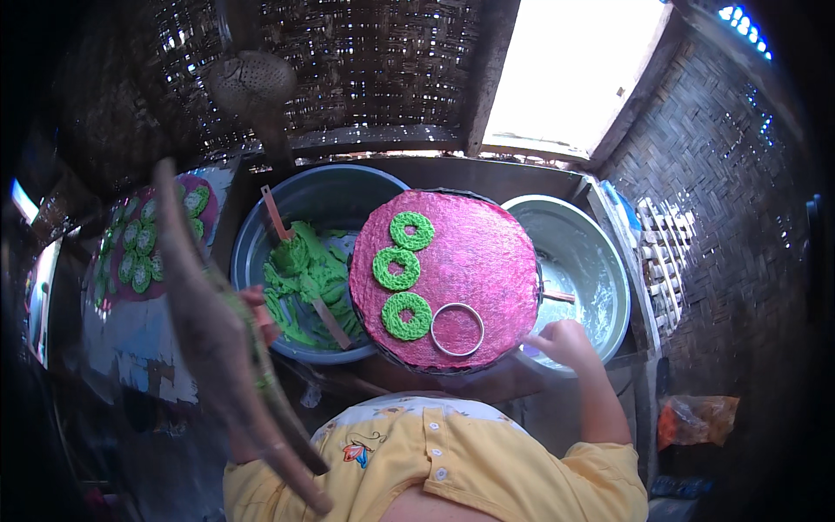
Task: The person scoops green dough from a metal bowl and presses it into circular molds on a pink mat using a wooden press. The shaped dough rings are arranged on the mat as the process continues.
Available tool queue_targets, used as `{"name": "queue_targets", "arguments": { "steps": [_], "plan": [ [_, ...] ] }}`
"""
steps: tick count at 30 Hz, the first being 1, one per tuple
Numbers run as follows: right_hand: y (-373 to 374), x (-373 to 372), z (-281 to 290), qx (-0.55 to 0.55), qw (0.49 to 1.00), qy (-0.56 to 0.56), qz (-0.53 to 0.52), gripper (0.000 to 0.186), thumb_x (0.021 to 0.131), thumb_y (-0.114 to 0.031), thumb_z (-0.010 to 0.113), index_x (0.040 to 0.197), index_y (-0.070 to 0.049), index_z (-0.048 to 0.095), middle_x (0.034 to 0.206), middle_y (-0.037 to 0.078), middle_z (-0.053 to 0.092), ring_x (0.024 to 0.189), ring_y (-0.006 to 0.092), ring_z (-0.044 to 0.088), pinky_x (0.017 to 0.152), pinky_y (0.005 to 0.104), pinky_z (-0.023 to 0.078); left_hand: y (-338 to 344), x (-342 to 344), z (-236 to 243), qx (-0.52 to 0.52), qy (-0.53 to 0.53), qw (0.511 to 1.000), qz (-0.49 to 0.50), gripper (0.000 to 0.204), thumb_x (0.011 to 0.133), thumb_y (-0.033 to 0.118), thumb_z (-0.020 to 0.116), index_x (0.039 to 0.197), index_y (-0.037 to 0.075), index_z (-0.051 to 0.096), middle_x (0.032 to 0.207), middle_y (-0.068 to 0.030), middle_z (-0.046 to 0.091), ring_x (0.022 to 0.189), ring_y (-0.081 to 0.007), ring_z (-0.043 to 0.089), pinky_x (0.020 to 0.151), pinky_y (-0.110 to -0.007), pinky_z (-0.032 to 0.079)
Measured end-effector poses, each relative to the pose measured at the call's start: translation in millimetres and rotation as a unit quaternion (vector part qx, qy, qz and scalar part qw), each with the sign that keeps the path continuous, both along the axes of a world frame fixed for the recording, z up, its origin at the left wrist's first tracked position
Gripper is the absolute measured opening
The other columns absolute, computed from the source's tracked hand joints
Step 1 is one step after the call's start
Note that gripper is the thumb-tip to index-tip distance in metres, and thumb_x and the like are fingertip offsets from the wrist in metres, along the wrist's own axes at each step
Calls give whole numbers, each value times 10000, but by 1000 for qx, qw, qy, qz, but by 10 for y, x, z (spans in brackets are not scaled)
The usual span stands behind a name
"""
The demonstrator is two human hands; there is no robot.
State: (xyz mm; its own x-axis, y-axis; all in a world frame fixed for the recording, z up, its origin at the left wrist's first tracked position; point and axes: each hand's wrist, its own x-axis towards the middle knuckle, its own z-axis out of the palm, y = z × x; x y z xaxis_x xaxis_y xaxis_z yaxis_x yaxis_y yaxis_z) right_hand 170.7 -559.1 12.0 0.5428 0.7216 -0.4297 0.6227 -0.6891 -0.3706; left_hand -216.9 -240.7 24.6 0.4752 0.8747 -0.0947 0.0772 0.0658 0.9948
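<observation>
A long wooden lever press (217, 322), two wooden arms with green dough smeared between them, rises on the left, close to the camera. My left hand (263, 315) is closed round it, partly hidden behind the wood. In front of me a round pink-covered board (487, 252) bears three green dough rings (406, 316) in a curved row on its left half. A thin pale hoop (458, 354) lies beside the nearest ring. At the board's right edge my right hand (565, 341) is closed, fingertips by a small purplish patch; what they hold I cannot make out.
Left of the board, a grey basin (344, 180) holds green dough, a pink stick (277, 213) and a flat stick (331, 324). A pale basin (615, 261) of water stands right, a stick handle (558, 297) above it. Several green rings (139, 235) lie far left. Woven walls surround everything.
</observation>
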Motion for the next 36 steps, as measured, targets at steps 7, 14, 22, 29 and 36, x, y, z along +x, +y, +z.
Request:
{"name": "queue_targets", "arguments": {
  "steps": [7, 14, 22, 29, 36],
  "plan": [
    [417, -1135, 185, 343, 826, 438, 94, 572, 913, -481, 423, 1236, -9, 438, 919, 123, 600, 751, 197, 590, 669, 330, 464, -677, 1338, 96, 488, 83, 865, -79, 505, 676, 339, 745, 1051, 69, 543, 876, -90, 636, 795, -240, 636, 652, -354, 511],
    [121, -1265, 132, 259, 718, 641, -76, 738, 850, -681, 308, 1097, -5, 472, 817, 103, 557, 629, 178, 533, 546, 299, 423, -363, 1602, 268, -74, -333, 839, -423, 591, 836, 423, 530, 1291, 58, 437, 1321, -141, 447, 1220, -260, 439, 1026, -416, 327],
    [-87, -1092, 234, 159, 822, 518, -176, 723, 886, -633, 275, 983, 26, 559, 789, 152, 608, 622, 227, 595, 565, 331, 483, -133, 2166, -109, -419, -526, 668, -318, 737, 885, 640, 254, 1209, 23, 492, 635, -20, 484, 668, -206, 512, 813, -415, 417],
    [-91, -936, 251, 107, 868, 420, -243, 615, 938, -509, 287, 892, 25, 589, 707, 129, 608, 564, 220, 595, 550, 341, 487, -262, 2298, -478, -441, -516, 695, -238, 694, 867, 655, 313, 1130, 62, 562, 559, 11, 419, 568, -161, 485, 718, -398, 441],
    [137, -1013, 179, 119, 929, 319, -146, 589, 942, -476, 326, 778, 14, 608, 635, 99, 595, 501, 189, 571, 496, 315, 464, -45, 2180, -503, -424, -521, 704, -227, 645, 874, 636, 334, 1050, 68, 584, 522, 24, 375, 501, -141, 447, 643, -363, 429]
  ]
}}
